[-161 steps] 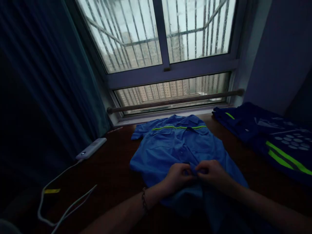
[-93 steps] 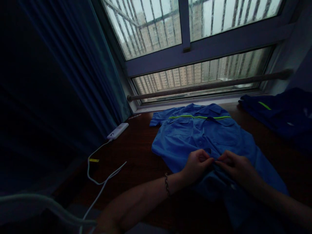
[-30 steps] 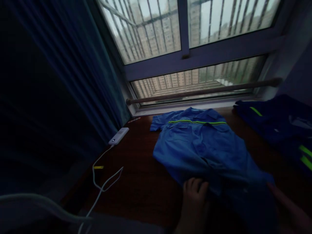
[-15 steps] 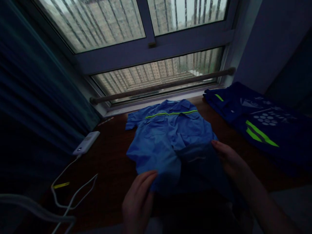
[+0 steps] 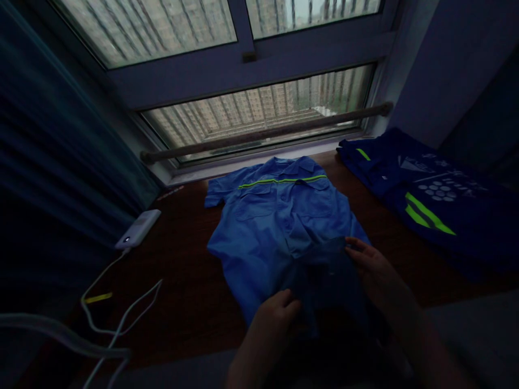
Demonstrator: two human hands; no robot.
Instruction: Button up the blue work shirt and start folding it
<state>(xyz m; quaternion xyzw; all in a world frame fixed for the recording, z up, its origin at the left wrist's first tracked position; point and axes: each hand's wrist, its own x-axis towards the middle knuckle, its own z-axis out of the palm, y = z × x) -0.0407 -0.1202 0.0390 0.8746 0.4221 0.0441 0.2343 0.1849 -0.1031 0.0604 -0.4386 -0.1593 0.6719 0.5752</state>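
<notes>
Shirt (image 5: 259, 213) mostly beyond right grip (image 5: 376, 273), pinched there, hold unclear at left grip (image 5: 273, 316).

Dim daylight from the window (image 5: 227, 73), foreground in deep shadow

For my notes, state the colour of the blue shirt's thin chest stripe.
Thin chest stripe: bright yellow-green, best seen in the head view.

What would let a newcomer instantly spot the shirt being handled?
Find the window; a dark brown surface stretches below it. The shirt lies centrally, the left hand and right hand at its lower part. Unlike the darker garment to its right, it is paler blue, with a thin yellow-green stripe across the chest.
</notes>
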